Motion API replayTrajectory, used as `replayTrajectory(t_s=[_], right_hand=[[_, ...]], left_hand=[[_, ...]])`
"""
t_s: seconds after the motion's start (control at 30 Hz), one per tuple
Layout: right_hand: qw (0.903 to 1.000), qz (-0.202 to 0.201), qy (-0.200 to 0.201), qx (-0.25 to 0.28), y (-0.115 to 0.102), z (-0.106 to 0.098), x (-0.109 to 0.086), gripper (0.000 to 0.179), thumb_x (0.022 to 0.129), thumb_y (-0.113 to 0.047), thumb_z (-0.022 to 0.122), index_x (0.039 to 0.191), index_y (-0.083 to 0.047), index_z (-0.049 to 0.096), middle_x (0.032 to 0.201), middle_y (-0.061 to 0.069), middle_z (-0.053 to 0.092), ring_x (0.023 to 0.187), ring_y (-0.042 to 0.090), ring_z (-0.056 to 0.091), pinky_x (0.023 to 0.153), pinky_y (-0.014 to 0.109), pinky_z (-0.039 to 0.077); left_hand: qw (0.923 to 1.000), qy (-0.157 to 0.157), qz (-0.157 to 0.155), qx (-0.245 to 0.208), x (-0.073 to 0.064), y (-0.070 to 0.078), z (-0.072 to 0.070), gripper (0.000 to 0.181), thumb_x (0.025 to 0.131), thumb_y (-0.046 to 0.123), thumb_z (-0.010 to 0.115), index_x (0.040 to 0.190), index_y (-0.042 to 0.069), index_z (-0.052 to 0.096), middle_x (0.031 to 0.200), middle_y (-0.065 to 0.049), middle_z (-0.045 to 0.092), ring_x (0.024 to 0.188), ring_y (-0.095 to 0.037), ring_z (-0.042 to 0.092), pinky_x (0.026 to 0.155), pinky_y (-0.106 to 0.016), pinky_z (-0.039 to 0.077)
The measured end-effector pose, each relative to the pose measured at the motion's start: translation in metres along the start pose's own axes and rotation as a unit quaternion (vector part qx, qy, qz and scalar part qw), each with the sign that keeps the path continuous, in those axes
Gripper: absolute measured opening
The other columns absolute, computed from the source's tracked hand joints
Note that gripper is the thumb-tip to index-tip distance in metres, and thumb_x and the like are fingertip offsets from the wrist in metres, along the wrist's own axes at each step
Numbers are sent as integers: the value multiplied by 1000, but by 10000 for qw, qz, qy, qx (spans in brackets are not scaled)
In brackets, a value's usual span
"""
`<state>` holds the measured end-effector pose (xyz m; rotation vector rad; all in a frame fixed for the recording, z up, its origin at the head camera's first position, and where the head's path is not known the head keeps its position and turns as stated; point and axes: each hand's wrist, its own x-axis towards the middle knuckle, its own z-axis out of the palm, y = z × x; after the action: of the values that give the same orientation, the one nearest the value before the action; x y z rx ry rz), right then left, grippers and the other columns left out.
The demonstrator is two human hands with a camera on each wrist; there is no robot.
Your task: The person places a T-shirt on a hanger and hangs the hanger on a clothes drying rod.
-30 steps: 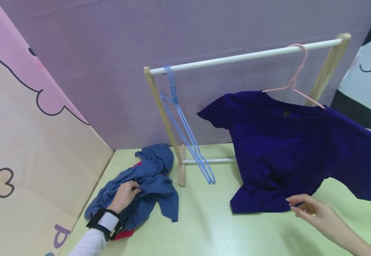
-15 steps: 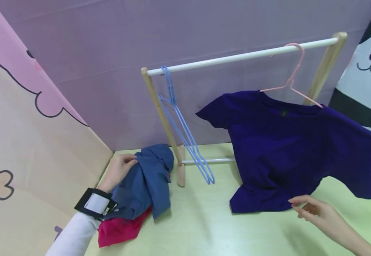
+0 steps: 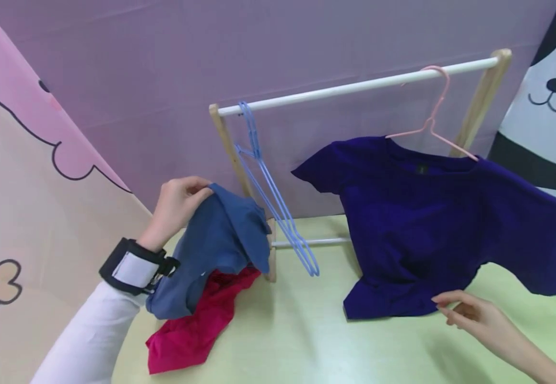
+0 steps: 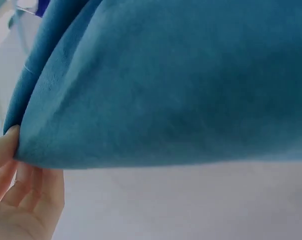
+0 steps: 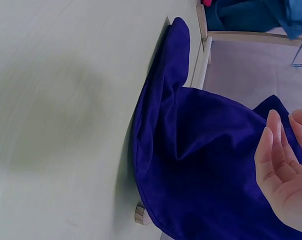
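Note:
My left hand pinches the upper edge of a blue garment, lifted and hanging in folds. In the left wrist view, thumb and fingers hold a corner of the blue cloth. Partly beneath it lies a crumpled red garment. A dark purple T-shirt hangs from a pink hanger at the right. Just in front of its hem is my right hand, fingers loosely bent. The right wrist view shows a gap between thumb and fingertips, nothing held.
A clothes rack with a white bar and wooden posts stands against the purple backdrop. Several blue hangers hang at its left end. Everything stands on a pale yellow-green table, with a printed panel along the left.
My left hand has gripped the blue garment's edge and raised it up and slightly left, uncovering more of the red garment. The right hand stays nearly still.

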<state>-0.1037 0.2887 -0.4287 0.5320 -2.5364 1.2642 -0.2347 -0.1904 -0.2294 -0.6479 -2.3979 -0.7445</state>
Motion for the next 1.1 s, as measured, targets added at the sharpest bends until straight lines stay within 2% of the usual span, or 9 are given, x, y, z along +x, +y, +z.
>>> replayTrajectory(t_s=[0.2,0.37,0.53,0.7,0.83,0.97,1.1], right_hand=[[9999,-128,-29,29,1,0,3,26,79,6,57,98,-11,59,77,-15,60,61,6,54,48,20,40],[9997,-203,-99,100,2,3,4,29,78,7,57,99,-13,59,81,-15,61,62,7,55,50,19,42],[9987,-375,-199,267,-1,5,7,28,78,8,55,99,-11,58,82,-14,61,63,8,55,51,18,43],[9977,-428,-286,449,-5,6,11,26,79,8,54,99,-9,58,86,-15,61,65,8,57,54,18,45],[9958,-456,-473,630,-11,12,16,25,80,7,54,99,-9,58,87,-13,61,65,9,57,53,21,46],[9908,-606,-839,872,-20,19,20,24,81,6,54,99,-10,58,86,-11,62,64,11,56,53,23,46],[9823,-831,-1202,1169,-28,27,21,25,82,6,53,100,-10,57,84,-8,62,65,11,56,52,24,47]], left_hand=[[9980,268,575,30,26,39,-8,10,81,5,59,88,0,65,75,-16,65,64,-20,56,58,-40,47],[9951,581,794,-84,42,63,-16,10,80,4,60,87,0,65,75,-15,65,64,-17,55,59,-38,47],[9922,753,876,-460,49,87,-20,10,79,7,62,88,2,66,77,-13,66,67,-12,57,64,-34,50],[9851,880,1009,-1081,53,118,-19,11,79,8,63,88,3,66,81,-11,67,71,-6,59,67,-21,50],[9780,650,1249,-1536,52,141,-9,10,79,4,62,87,0,65,78,-11,66,66,-5,57,63,-21,48],[9772,13,1331,-1654,44,152,14,7,80,4,60,86,2,65,75,-9,64,62,-8,53,58,-28,46],[9740,-689,1434,-1614,28,153,43,7,81,5,59,86,5,64,77,-7,65,63,-8,53,58,-26,46]])
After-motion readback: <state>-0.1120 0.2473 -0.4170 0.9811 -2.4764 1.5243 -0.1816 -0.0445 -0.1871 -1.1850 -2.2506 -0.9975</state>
